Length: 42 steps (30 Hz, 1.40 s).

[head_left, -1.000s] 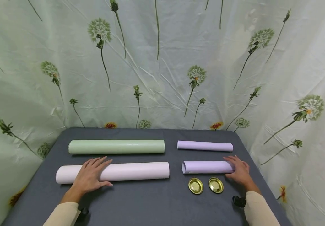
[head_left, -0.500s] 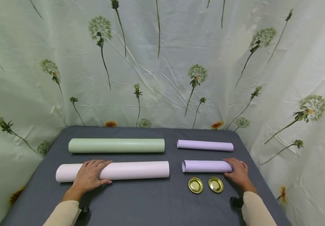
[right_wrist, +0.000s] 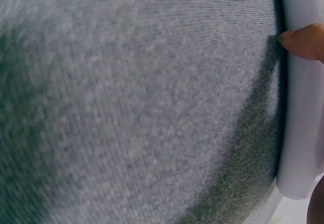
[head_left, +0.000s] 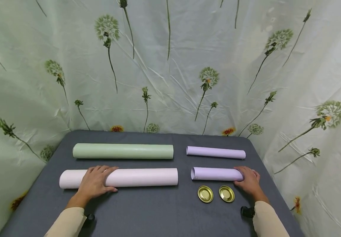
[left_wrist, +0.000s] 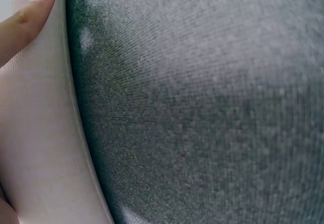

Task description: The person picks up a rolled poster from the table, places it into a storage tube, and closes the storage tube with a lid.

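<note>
A pale pink roll (head_left: 146, 177) lies across the near left of the dark grey table. My left hand (head_left: 94, 182) grips it left of its middle, fingers over the top and thumb along the near side; the left wrist view shows the thumb (left_wrist: 30, 24) against the roll. On the right lies a shorter lavender roll (head_left: 214, 173), its hollow left end visible. My right hand (head_left: 248, 181) holds its right end, fingers over the far side. In the right wrist view the thumb (right_wrist: 304, 42) presses the near side. The fingertips behind both rolls are hidden.
A pale green roll (head_left: 123, 151) lies behind the pink one. A thinner lavender roll (head_left: 216, 152) lies at the back right. Two small round gold dishes (head_left: 205, 194) sit in front of the near lavender roll. A flower-printed curtain (head_left: 170, 82) hangs behind the table.
The fingers of my left hand, more spread before, have closed down round the pink roll. My right hand has settled lower round the end of the lavender roll. The rolls stay in place.
</note>
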Tool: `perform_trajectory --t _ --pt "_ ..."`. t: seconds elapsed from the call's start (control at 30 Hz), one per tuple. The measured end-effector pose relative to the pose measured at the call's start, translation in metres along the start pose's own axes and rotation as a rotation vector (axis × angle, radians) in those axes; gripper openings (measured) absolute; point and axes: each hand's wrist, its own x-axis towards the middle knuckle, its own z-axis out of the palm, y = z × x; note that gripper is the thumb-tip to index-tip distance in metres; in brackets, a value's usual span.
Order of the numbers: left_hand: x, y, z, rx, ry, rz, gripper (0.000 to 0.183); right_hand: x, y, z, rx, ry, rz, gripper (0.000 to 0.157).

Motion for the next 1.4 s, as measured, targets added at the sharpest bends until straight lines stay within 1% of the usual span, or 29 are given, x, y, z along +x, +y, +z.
perform_trajectory --t 0.4,0.57,0.7,0.83,0.93,1.17,1.4 --pt "-0.003 -0.002 0.005 -0.022 0.01 -0.027 0.078 -0.001 0.003 0.004 0.028 0.004 0.009 0.053" --pt "-0.003 -0.003 0.005 -0.024 0.006 -0.043 0.079 -0.001 0.003 0.006 0.032 0.013 -0.009 0.052" --pt "-0.002 -0.002 0.004 -0.035 0.017 -0.046 0.079 -0.001 0.004 0.006 0.029 0.023 -0.024 0.052" --pt "0.0 0.0 0.002 -0.047 0.027 -0.036 0.079 -0.001 0.004 0.004 0.013 0.034 -0.026 0.052" --pt "0.0 0.0 0.002 -0.042 0.031 -0.043 0.078 0.001 0.002 0.001 0.02 0.034 -0.039 0.051" --pt "0.001 -0.002 0.003 -0.044 0.008 -0.054 0.079 0.003 -0.006 -0.003 0.029 0.023 -0.046 0.05" --pt "0.002 0.001 0.002 -0.047 -0.007 -0.058 0.078 0.003 -0.009 -0.008 0.019 0.011 -0.051 0.051"
